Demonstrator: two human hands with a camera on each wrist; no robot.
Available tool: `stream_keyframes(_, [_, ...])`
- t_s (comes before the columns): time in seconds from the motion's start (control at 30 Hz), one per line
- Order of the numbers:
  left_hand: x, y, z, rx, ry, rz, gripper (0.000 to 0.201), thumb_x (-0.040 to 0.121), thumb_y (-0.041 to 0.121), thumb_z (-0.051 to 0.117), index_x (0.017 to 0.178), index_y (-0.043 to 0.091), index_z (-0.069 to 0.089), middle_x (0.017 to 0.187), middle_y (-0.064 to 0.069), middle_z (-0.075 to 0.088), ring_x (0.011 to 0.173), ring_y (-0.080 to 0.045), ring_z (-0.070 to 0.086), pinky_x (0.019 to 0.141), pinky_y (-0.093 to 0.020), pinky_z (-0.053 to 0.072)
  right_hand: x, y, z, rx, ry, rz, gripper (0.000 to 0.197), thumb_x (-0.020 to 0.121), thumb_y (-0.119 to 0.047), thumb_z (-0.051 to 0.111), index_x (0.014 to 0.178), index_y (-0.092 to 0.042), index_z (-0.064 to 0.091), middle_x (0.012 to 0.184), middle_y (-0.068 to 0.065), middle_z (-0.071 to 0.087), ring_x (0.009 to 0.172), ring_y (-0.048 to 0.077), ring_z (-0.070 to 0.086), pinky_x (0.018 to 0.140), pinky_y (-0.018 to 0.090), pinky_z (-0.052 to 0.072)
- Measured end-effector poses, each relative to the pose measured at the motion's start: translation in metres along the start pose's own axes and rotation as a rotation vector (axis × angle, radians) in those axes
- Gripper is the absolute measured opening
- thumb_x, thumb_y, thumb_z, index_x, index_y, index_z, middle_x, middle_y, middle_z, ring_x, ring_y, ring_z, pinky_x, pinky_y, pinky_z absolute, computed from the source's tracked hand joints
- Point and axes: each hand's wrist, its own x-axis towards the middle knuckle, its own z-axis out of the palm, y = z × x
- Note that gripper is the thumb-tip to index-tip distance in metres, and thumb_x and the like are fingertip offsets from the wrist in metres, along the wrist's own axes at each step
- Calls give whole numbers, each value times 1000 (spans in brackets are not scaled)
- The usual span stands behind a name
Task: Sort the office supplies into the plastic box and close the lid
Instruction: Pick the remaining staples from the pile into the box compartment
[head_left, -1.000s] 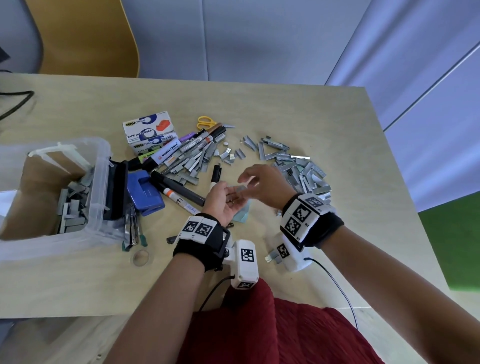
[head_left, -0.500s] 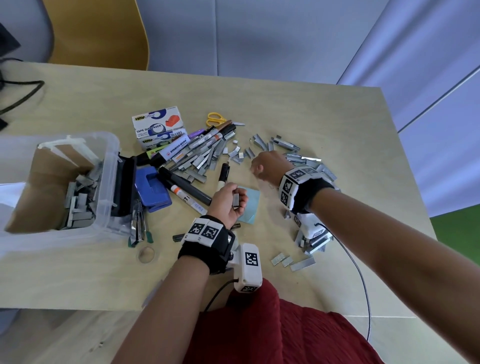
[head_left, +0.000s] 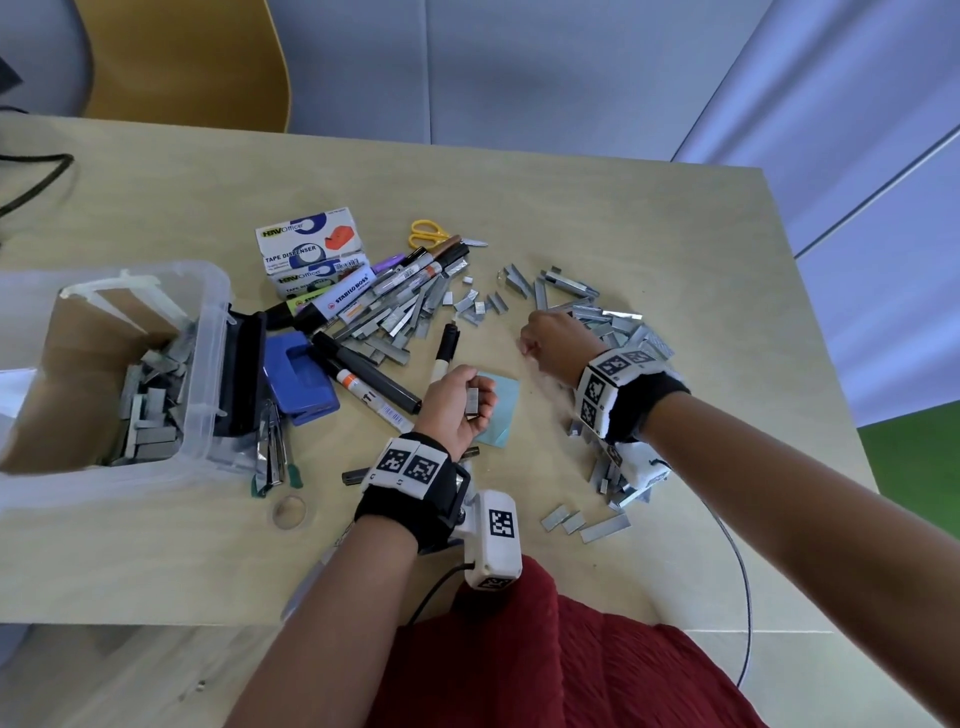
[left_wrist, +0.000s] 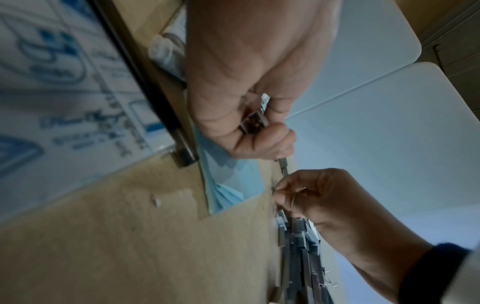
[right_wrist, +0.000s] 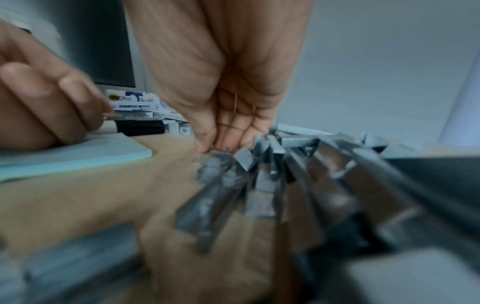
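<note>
The clear plastic box stands open at the left with several staple strips inside. My left hand lies palm up over the blue sticky notes and grips a short staple strip; the left wrist view shows that strip inside the curled fingers. My right hand is knuckles up at the left edge of the big staple pile. Its bunched fingertips pinch at small staple pieces on the table.
Between box and hands lie a black stapler, a blue hole punch, markers and more staples. Tape dispenser boxes and yellow scissors sit farther back. Loose strips lie near the front edge.
My right hand left the left palm and moved right and away to the staple pile. The left hand curled its fingers round the strip and stayed over the sticky notes.
</note>
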Motion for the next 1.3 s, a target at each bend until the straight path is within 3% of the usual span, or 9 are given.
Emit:
stream_keyframes(0.17, [1, 0, 0, 14, 7, -2, 38, 97, 19, 36, 64, 7, 51, 39, 0, 51, 30, -7, 41, 34, -11, 29, -20, 16, 3, -100, -25, -117, 21, 85, 2, 51, 92, -8, 69, 99, 6, 60, 101, 22, 55, 87, 34, 46])
stream_keyframes(0.37, [1, -1, 0, 15, 3, 6, 38, 97, 19, 37, 64, 7, 51, 39, 0, 51, 29, -7, 41, 34, -11, 29, -38, 25, 4, -121, -49, -162, 16, 88, -14, 54, 97, -12, 67, 108, 4, 61, 106, 20, 52, 98, 36, 40])
stream_keyframes(0.5, [0, -1, 1, 20, 6, 4, 38, 97, 19, 37, 63, 8, 51, 39, 1, 51, 29, -7, 41, 33, -11, 29, -32, 17, 11, -94, -47, -26, 20, 84, -8, 49, 96, -7, 65, 103, 6, 60, 100, 25, 54, 93, 34, 41])
stream_keyframes(0.63, [-2, -1, 0, 16, 7, -4, 38, 97, 20, 37, 63, 8, 51, 38, 0, 51, 28, -6, 41, 33, -11, 30, -32, 7, 13, -4, -8, 53, 16, 76, -4, 57, 90, -7, 64, 88, 0, 45, 100, 26, 50, 81, 29, 40])
stream_keyframes(0.77, [-3, -1, 0, 5, 2, -4, 39, 97, 20, 37, 64, 8, 51, 39, 0, 52, 29, -7, 42, 33, -11, 31, -31, 2, 12, 65, 37, 60, 16, 76, 2, 53, 87, -6, 62, 90, 9, 56, 99, 27, 52, 81, 30, 42])
stream_keyframes(0.83, [-3, -1, 0, -2, 4, -3, 38, 97, 20, 37, 64, 7, 51, 39, 0, 52, 30, -7, 43, 33, -11, 31, -32, -2, 13, 46, 11, 49, 12, 78, -2, 52, 82, -10, 60, 87, 5, 54, 98, 26, 51, 84, 31, 44])
stream_keyframes(1.03, [-5, -1, 0, -7, 4, 5, 38, 97, 20, 37, 64, 8, 51, 39, 0, 52, 30, -6, 43, 34, -11, 32, -41, 1, 13, 34, 63, 114, 28, 79, -19, 64, 107, -14, 62, 112, 3, 52, 113, 25, 37, 89, 35, 43])
stream_keyframes(1.13, [-4, -1, 0, -2, 10, 4, 38, 97, 20, 37, 64, 8, 51, 38, 1, 52, 29, -6, 43, 34, -11, 31, -47, 3, 11, -25, 31, 156, 35, 73, -29, 71, 104, -19, 59, 116, 0, 48, 114, 26, 34, 95, 39, 41])
stream_keyframes(1.3, [-5, -2, 1, 0, 8, 1, 38, 97, 19, 37, 64, 8, 50, 38, 0, 52, 28, -6, 42, 34, -11, 31, -46, -1, 14, -5, -19, 100, 27, 79, -6, 61, 105, -9, 56, 112, 7, 49, 112, 28, 40, 88, 34, 43])
